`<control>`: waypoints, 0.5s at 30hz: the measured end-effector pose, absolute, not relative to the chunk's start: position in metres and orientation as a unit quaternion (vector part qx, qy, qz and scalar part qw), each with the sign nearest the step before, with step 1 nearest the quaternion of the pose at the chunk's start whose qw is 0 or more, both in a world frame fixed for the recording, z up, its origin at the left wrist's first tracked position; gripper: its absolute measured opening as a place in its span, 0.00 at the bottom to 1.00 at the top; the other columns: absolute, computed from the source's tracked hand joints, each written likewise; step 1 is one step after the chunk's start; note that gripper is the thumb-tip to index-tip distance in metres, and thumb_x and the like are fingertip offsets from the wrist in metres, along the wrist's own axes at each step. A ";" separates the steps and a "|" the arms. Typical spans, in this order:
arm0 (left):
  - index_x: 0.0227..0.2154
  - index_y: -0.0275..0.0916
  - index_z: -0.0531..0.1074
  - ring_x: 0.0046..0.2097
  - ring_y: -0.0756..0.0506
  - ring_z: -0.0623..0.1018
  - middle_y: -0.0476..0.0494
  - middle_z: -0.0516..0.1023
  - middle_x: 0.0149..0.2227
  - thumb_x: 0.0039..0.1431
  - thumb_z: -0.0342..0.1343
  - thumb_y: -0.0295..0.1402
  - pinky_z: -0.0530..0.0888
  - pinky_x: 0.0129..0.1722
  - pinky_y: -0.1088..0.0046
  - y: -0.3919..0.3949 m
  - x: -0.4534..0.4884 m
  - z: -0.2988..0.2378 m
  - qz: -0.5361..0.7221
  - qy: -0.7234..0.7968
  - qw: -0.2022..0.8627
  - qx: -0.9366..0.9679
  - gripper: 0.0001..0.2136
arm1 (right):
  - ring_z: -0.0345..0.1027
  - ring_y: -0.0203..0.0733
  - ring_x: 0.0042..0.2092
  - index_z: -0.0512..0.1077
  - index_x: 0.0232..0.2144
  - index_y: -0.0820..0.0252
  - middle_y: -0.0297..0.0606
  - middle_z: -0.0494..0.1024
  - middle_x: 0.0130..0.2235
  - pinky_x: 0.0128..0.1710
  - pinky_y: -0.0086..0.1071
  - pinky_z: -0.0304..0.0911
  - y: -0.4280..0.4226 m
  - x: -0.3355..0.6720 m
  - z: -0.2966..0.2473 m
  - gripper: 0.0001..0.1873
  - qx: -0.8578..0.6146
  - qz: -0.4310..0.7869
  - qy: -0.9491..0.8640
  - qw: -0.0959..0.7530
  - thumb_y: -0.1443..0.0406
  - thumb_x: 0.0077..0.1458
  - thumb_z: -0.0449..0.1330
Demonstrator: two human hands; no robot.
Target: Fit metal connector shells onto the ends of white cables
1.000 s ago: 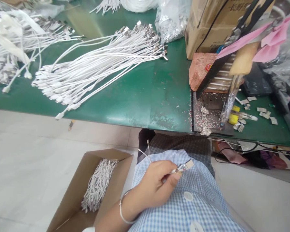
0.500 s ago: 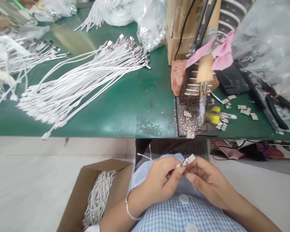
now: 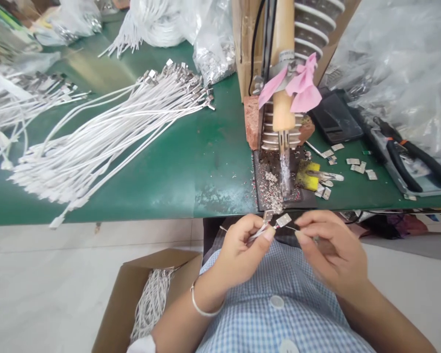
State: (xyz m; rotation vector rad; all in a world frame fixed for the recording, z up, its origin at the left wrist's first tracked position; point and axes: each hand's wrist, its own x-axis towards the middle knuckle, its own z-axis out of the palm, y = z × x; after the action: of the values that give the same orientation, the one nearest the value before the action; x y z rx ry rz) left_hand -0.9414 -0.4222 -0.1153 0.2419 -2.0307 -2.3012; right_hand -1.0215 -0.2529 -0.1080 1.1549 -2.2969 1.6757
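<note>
Just below the iron's stand, my left hand [image 3: 240, 252] pinches white USB cables [image 3: 257, 232] between thumb and fingers. Two metal USB plugs stick out past its fingertips, one plug [image 3: 268, 215] upright and the other plug [image 3: 283, 220] slanting right. Fine coloured wires show at the base of the slanting one. To the right, my right hand [image 3: 332, 252] closes thumb and index finger on a thin silvery solder wire [image 3: 291, 227], whose end points toward that plug. Above both hands the soldering iron [image 3: 283, 110] hangs tip down, its whitish tip [image 3: 285, 171] over a dark plate.
White USB cables [image 3: 113, 132] lie bundled on the green table [image 3: 220, 162]. Solder crumbs [image 3: 272, 189], a yellow sponge [image 3: 307, 176], loose plugs [image 3: 358, 166], a phone [image 3: 337, 117] and pliers [image 3: 407, 147] surround the iron. Below left stands a cardboard box [image 3: 113, 304] with cables.
Both hands have moved up toward the iron. My right hand has come off the plug and now pinches the thin solder wire. A second plug shows at my left fingertips; the view has shifted right.
</note>
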 end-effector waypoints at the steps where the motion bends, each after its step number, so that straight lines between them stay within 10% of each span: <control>1: 0.30 0.35 0.61 0.25 0.56 0.62 0.52 0.64 0.24 0.66 0.52 0.35 0.61 0.25 0.81 -0.421 -0.945 -0.115 -0.755 -0.650 0.039 0.078 0.11 | 0.70 0.37 0.44 0.68 0.37 0.61 0.42 0.73 0.42 0.40 0.31 0.69 -0.257 -1.023 -0.108 0.11 0.385 0.532 -0.752 0.053 0.77 0.53 0.59; 15: 0.29 0.34 0.64 0.25 0.56 0.66 0.51 0.67 0.24 0.63 0.55 0.31 0.65 0.25 0.84 -0.414 -0.966 -0.100 -0.752 -0.642 0.116 0.093 0.09 | 0.71 0.40 0.46 0.68 0.39 0.58 0.39 0.75 0.36 0.41 0.35 0.71 -0.270 -1.036 -0.097 0.14 0.395 0.528 -0.744 0.107 0.78 0.52 0.58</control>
State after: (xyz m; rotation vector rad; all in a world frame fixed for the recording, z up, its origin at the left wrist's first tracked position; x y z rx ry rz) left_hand -0.9661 -0.4141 -0.0995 0.2715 -1.8810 -2.2012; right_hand -1.0358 -0.2696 -0.0974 1.1642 -2.1908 1.5541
